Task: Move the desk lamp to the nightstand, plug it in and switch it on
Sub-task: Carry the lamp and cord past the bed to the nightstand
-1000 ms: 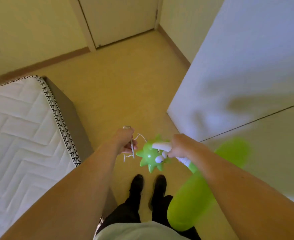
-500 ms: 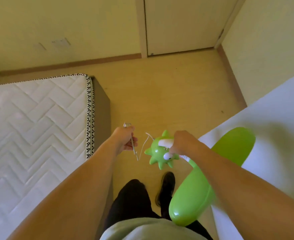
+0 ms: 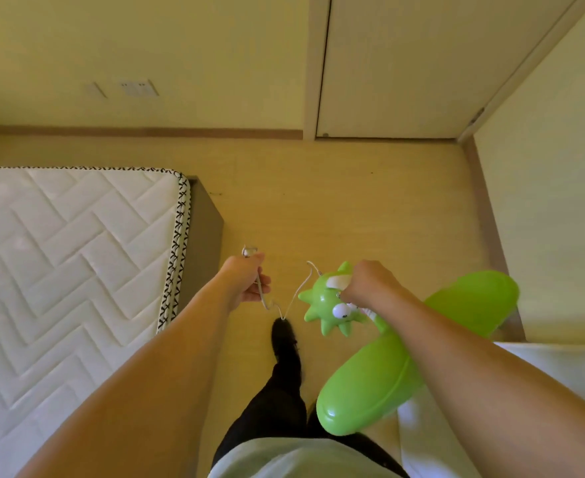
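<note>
So there was just one desk lamp (image 3: 332, 305) here, a goofy bright green thing with a spiky cartoon head and two googly eyes, plus a long green shade or base part hanging under the arm. It was up in the air over the wood floor (image 3: 336, 208), just right of the bed (image 3: 70, 257), not sitting on any surface. Two bare hands in the shot: the right hand (image 3: 370, 284) had its fingers wrapped tight around the lamp's white neck bit right by the head, and the left hand (image 3: 246, 281) was closed in a fist around the one thin white cord (image 3: 296, 294), with the plug end poking out the top of the fist. The cord sagged in a loop between the two hands. One bed, white quilted mattress with a black and white trim, on a dark frame. Past the bed's foot, one closed door (image 3: 415, 63) in the far wall, and left of that door two wall plates (image 3: 139, 88), too blurry to tell whether they were sockets or switches. One black shoe (image 3: 284, 336) was stepping forward below the lamp, and a white surface (image 3: 560, 367) showed at the lamp's right.
</note>
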`<state>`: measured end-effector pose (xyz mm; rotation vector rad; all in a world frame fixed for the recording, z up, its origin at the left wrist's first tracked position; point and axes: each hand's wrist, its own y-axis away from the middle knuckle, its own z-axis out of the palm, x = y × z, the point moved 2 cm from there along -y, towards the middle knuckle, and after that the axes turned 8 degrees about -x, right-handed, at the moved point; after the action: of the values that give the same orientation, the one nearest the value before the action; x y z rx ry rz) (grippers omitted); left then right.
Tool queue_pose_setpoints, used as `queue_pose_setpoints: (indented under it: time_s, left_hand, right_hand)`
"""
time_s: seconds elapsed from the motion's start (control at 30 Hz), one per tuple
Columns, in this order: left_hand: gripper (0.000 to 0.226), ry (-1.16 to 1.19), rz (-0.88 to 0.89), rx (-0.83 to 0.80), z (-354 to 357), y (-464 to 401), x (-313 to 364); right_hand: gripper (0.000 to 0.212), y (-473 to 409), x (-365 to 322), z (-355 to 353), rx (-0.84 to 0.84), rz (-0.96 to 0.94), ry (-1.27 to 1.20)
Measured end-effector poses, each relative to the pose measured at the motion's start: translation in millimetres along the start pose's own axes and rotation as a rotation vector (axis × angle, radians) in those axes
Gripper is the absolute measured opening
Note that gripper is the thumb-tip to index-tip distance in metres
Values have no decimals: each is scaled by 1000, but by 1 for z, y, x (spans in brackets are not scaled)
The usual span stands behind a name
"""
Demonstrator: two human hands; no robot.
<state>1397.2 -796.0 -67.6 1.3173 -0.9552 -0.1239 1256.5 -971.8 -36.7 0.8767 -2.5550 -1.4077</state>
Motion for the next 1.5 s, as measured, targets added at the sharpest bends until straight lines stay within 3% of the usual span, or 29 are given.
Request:
queue_pose_setpoints:
  time_s: [0.3, 0.47, 0.57, 0.7, 0.83, 1.03, 1.1, 1.13, 1.5]
  left_hand:
    - [32, 68, 3, 18, -17, -83, 129]
    - [33, 151, 6, 106, -24, -123, 188]
    - [34, 234, 32, 169, -33, -141, 218]
    - [34, 283, 16, 221, -51, -154, 250]
    - [38, 318, 32, 277, -82, -168, 281]
    - [34, 470, 31, 305, -140, -202, 327]
    - [34, 506, 44, 324, -151, -203, 338]
    - [34, 567, 40, 356, -188, -222, 359]
    - [29, 644, 46, 513, -272, -258, 416]
  right_hand:
    - [46, -91, -68, -109, -16, -42, -6]
    - [42, -150, -108, -171, -54, -112, 73]
    - [17, -181, -139, -209, -67, -192, 165]
    - [26, -210, -181, -245, -76, -240, 261]
    - [10, -236, -225, -273, -122, -276, 358]
    - [32, -274, -315, -310, -85, -288, 444]
    - [33, -273, -332, -315, -93, -300, 441]
    - [32, -297, -383, -327, -91, -323, 496]
    - [40, -364, -510, -367, -172, -435, 629]
